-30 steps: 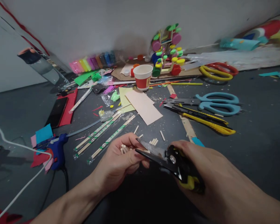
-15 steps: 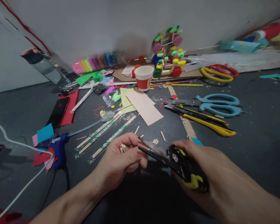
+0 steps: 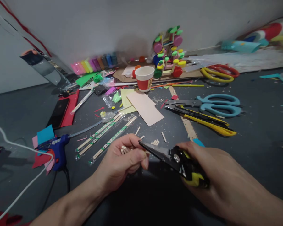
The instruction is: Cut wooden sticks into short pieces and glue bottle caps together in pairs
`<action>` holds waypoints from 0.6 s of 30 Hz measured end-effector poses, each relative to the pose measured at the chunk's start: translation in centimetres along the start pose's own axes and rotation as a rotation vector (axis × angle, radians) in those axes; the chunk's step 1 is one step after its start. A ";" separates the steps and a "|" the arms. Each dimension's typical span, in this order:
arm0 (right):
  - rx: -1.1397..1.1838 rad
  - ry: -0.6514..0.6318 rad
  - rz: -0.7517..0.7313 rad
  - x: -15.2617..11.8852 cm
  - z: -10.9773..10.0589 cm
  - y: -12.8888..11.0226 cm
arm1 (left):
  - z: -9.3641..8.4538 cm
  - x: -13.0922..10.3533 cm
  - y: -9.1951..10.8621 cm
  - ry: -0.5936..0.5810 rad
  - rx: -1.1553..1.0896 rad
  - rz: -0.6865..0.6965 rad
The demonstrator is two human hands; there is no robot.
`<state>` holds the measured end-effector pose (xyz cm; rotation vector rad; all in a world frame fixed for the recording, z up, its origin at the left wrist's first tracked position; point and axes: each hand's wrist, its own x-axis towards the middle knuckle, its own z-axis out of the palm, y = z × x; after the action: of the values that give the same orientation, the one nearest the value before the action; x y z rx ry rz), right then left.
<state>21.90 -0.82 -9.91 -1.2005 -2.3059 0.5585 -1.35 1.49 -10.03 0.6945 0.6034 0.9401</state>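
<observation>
My left hand (image 3: 122, 160) is closed round several short pale wooden stick pieces (image 3: 124, 150), whose cut ends poke out between thumb and fingers. My right hand (image 3: 209, 175) grips black and yellow scissors (image 3: 176, 158). Their blades point left, and the tips lie just beside my left fingertips. The blades look closed or nearly so. More cut stick pieces (image 3: 155, 142) lie on the dark table past the blades, with a single piece (image 3: 163, 137) a little farther right. Long chopsticks in wrappers (image 3: 115, 135) rest beyond my left hand.
A blue glue gun (image 3: 60, 152) with a white cable lies at left, near a phone (image 3: 58, 113). Ahead stand a paper cup (image 3: 144, 79) and colourful stick-and-cap models (image 3: 171, 59). Blue-handled scissors (image 3: 221, 105) and a yellow utility knife (image 3: 209, 124) lie at right.
The scissor blades have swung from spread apart to closed or nearly closed beside my left fingertips. My left hand keeps its hold on the stick pieces. The whole view has shifted slightly.
</observation>
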 end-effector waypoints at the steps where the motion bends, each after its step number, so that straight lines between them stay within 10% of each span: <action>1: 0.018 -0.004 0.021 0.1 -0.1 0.0 | -0.1 0.0 0.0 0.001 0.007 0.001; 18: -0.080 0.015 -0.008 0.7 0.4 0.5 | 0.1 0.0 1.3 0.182 -0.011 -0.037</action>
<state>21.67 -0.03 -10.32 -1.2275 -2.3390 0.4572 -1.89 2.00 -9.00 0.5898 0.7685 0.9780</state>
